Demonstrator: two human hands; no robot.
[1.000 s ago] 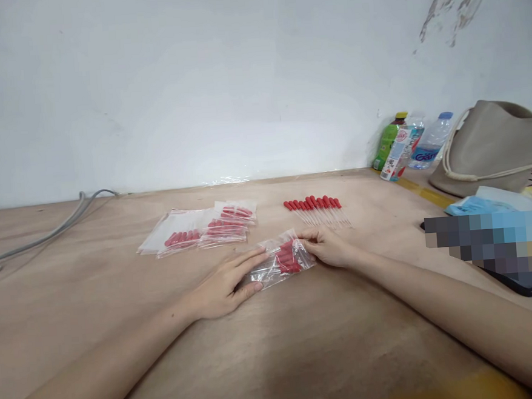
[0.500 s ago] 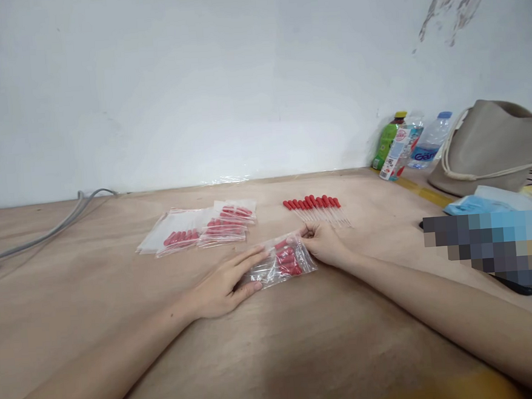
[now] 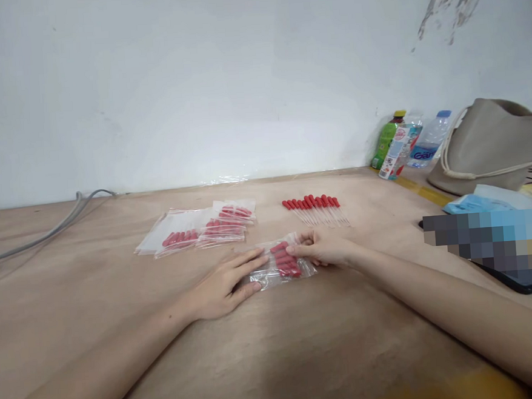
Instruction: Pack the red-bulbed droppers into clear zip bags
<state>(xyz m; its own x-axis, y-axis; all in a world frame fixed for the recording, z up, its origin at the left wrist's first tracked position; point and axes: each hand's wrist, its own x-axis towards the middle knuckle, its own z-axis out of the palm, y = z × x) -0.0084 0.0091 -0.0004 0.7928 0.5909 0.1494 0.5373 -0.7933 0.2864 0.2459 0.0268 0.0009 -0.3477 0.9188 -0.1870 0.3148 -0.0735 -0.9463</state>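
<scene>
A clear zip bag (image 3: 271,278) lies on the table between my hands. Inside it are several droppers with red bulbs (image 3: 287,262), the bulbs towards the right. My left hand (image 3: 226,285) rests flat on the bag's left part, fingers stretched out. At the right end, my right hand (image 3: 323,248) pinches the bag's edge between thumb and curled fingers. Behind that hand, several loose droppers (image 3: 312,203) lie in a row, red bulbs pointing away from me. Further left sits a spread pile of filled bags (image 3: 210,224), with red bulbs showing through.
A grey cable (image 3: 62,226) runs along the table at the left. Plastic bottles (image 3: 387,139) stand against the wall at the right, beside a grey-beige bag (image 3: 494,147). Blue packaging (image 3: 467,203) and a blurred patch lie nearer me on the right.
My right hand has shifted from the bag's upper right corner slightly down along its right edge, its thumb now near the bulbs. My left hand has stayed in place.
</scene>
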